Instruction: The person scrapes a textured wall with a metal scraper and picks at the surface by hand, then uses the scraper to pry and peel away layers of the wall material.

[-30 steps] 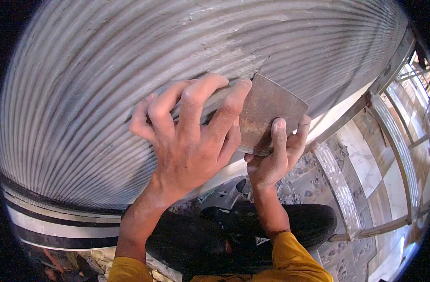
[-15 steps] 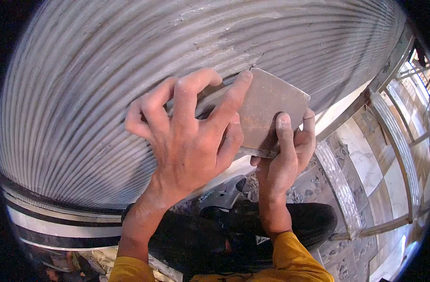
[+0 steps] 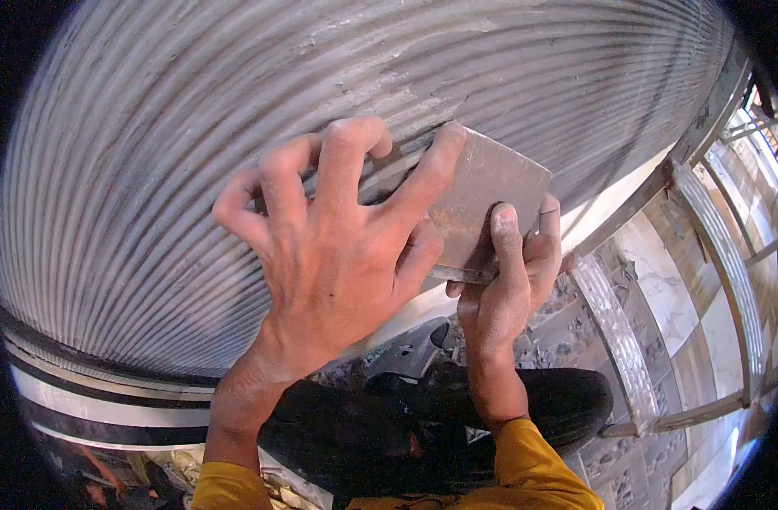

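Observation:
My right hand (image 3: 512, 280) grips the lower right corner of a flat, dusty grey-brown plate (image 3: 491, 191), thumb on its face and fingers behind. The plate is tilted in front of a large curved, ribbed grey surface (image 3: 193, 127). Against those ribs, my left hand (image 3: 329, 229) lies with fingers spread and bent, several fingertips touching the surface. Its index finger runs along the plate's left edge up to the top corner, and the thumb is bent in by that edge. What lies beneath the left palm is hidden. Pale dust coats both hands.
Right of me stands a metal frame (image 3: 614, 340) with ladder-like rungs, above a tiled floor (image 3: 670, 289) strewn with debris. Black-and-white banding (image 3: 117, 412) runs below the ribs at lower left. My dark-clothed legs (image 3: 346, 433) are underneath.
Both hands have shifted slightly left, and the plate has moved with them. My left hand's fingers remain bent against the ribs, and the right hand keeps its hold.

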